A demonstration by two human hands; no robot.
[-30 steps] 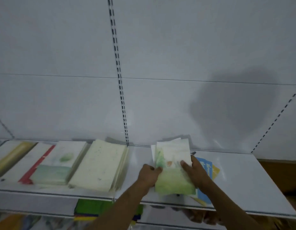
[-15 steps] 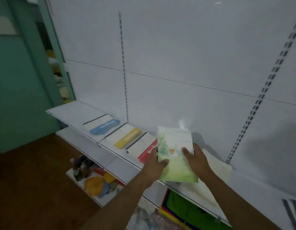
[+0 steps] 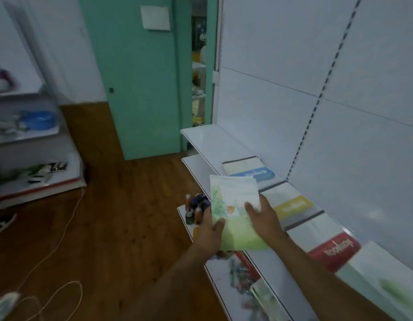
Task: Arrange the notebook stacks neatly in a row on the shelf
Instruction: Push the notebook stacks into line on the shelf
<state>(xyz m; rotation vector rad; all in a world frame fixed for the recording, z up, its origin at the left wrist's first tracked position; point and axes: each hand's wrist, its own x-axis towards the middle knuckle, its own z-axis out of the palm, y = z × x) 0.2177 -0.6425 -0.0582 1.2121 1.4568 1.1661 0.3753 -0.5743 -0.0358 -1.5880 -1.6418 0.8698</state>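
A stack of green-and-white notebooks is held in the air in front of the white shelf. My left hand grips its lower left edge and my right hand grips its right side. On the shelf lie a notebook stack with a blue label, one with a yellow label, one with a red label and a pale green stack, in a row from far to near.
The shelf's far left end is bare. A lower shelf holds small bottles and coloured items. A teal door and wooden floor with a loose cord lie to the left, plus another rack.
The view has swung left along the shelf. Both hands lifted the green notebook stack off the shelf's right part and carried it left, past the other stacks.
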